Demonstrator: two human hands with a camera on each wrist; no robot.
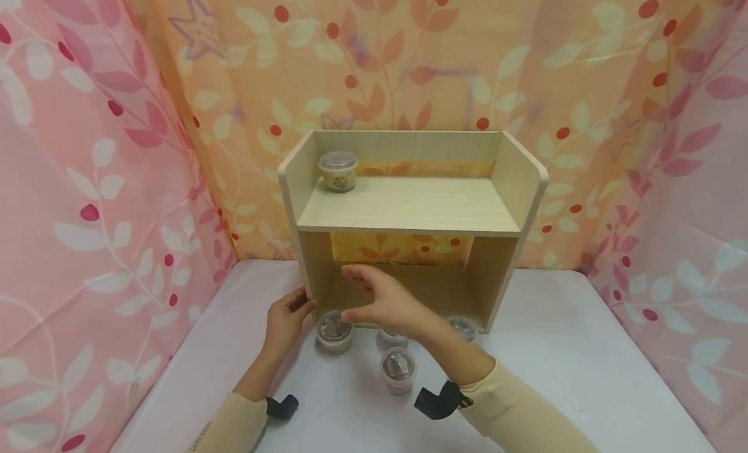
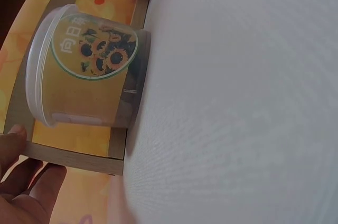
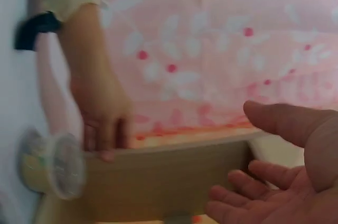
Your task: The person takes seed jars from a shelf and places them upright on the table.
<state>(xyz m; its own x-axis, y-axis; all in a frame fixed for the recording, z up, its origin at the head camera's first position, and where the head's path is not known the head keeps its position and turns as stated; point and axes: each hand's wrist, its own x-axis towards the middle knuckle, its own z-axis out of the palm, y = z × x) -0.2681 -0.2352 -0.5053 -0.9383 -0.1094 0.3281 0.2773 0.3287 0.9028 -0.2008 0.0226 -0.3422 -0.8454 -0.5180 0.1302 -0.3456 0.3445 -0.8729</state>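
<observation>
A small wooden two-level shelf (image 1: 409,206) stands on the white table. My left hand (image 1: 286,320) grips the front edge of its left side panel (image 2: 74,158), thumb on one face and fingers on the other in the left wrist view. My right hand (image 1: 388,300) is held in front of the lower compartment, fingers spread and nothing in them. Below it, near the panel's foot, sits a lidded clear tub (image 1: 335,333), whose yellow label shows sunflowers in the left wrist view. On the upper board, at the left, rests another lidded tub (image 1: 337,172).
More lidded tubs stand before the shelf: one at the front (image 1: 398,370), one partly hidden behind it (image 1: 393,338), and one to the right (image 1: 463,328), partly covered by my right forearm. Patterned cloth (image 1: 409,63) hangs behind and at both sides of the table.
</observation>
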